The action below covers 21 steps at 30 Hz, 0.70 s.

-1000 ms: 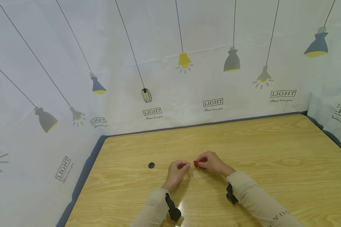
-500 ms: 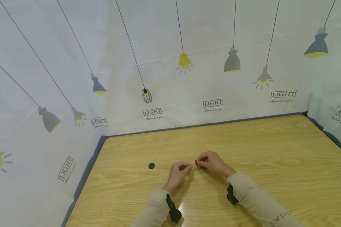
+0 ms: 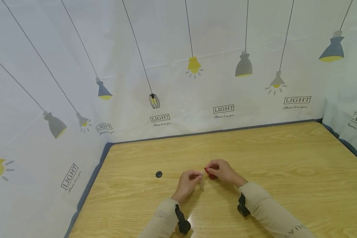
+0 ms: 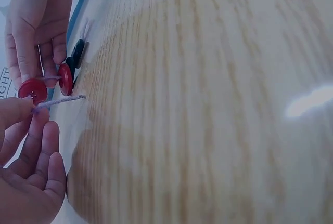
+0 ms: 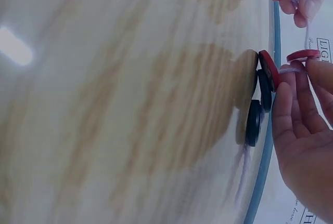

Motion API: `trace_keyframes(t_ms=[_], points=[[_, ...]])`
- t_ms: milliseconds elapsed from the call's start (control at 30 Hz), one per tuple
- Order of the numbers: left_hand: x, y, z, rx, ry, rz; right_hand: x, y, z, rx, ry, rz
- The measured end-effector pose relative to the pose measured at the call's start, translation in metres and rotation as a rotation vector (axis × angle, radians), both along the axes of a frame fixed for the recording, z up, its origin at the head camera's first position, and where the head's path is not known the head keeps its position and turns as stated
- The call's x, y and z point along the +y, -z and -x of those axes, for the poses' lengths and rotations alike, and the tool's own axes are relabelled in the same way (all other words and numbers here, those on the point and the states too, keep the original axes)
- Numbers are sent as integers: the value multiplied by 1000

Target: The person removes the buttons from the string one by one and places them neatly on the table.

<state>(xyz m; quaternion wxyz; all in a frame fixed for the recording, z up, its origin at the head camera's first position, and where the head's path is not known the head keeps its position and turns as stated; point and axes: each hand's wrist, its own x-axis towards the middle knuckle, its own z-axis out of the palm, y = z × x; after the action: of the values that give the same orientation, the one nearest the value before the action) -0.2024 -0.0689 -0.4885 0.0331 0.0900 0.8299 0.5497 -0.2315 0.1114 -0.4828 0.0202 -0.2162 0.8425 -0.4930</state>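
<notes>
At mid-bench (image 3: 256, 148), your left hand (image 3: 186, 182) pinches the limp, light thread (image 4: 60, 101) near its tip while your right hand (image 3: 223, 171) holds small, hard red buttons (image 4: 65, 79) by their rims, likely slippery.

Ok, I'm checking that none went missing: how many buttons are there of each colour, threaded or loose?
Red buttons: 2, both on the cord
Dark buttons: 3, two by the cord, plus one loose button
Total: 5
</notes>
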Motion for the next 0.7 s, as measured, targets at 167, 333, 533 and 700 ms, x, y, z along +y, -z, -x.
trace_keyframes(t_ms=[167,333,533,700], points=[[3,-1,0,-11,-8,-2,1,-1,0,-74,11,51],[5,0,0,-5,-13,-3,2,0,0,-111,9,92],[10,1,1,50,-35,-32,1,-2,-1,-125,7,123],[15,1,1,35,-51,-68,1,-2,0,-121,10,116]])
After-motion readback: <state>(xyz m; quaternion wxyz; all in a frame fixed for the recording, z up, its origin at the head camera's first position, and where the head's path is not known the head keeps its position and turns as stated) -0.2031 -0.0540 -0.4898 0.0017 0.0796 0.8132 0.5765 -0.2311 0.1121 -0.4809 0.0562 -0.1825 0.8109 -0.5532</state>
